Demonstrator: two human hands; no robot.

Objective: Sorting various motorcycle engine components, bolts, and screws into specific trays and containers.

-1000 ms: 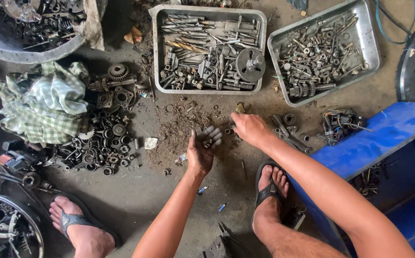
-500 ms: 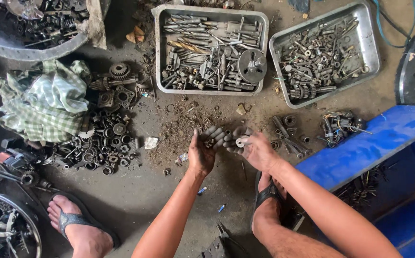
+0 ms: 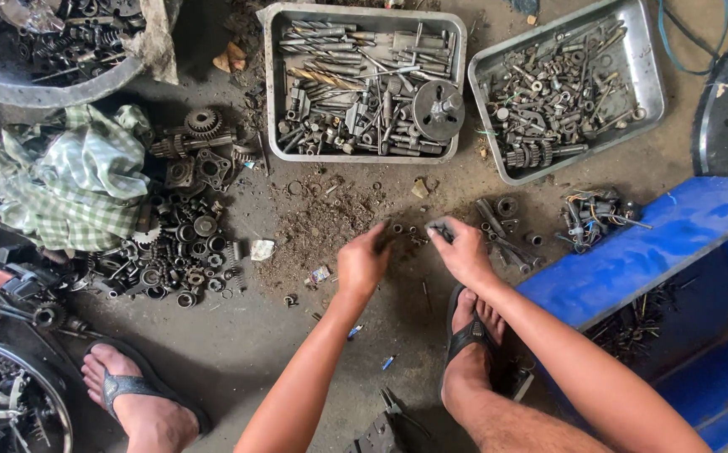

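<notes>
Picking through small metal bits on the concrete floor (image 3: 238,352), both hands are down near a scatter of little nuts and sleeves (image 3: 410,231) right in front of the person. The right hand (image 3: 465,252) is curled shut around a small dark metal piece (image 3: 439,228) that pokes out past the fingertips. The left hand (image 3: 362,262) has its fingers bent down toward the dirt just left of those nuts; looks like it's pinching something tiny, but honestly I can't tell whether it's actually gripping anything. The two hands are near each other, not touching.

Just past the hands there's a patch of rusty crumbs and grit (image 3: 322,222). To the right of the right hand lie a few bolts and round parts (image 3: 502,226), then a tangled clump of hardware (image 3: 595,214) next to a blue metal frame (image 3: 632,252).

Further out, a rectangular grey tray (image 3: 273,92) holds drill bits, rods and a round disc, and a second metal tray (image 3: 653,75) beside it, tilted, is full of nuts and small fittings. Off to the left is a big heap of gears and bearings (image 3: 179,226) with a green checked cloth (image 3: 66,180) bunched up against it. A round tub (image 3: 37,88) of scrap sits top left. Both feet are in sandals, the right foot (image 3: 473,344) just below the right hand, the left foot (image 3: 133,398) well off to the left.
</notes>
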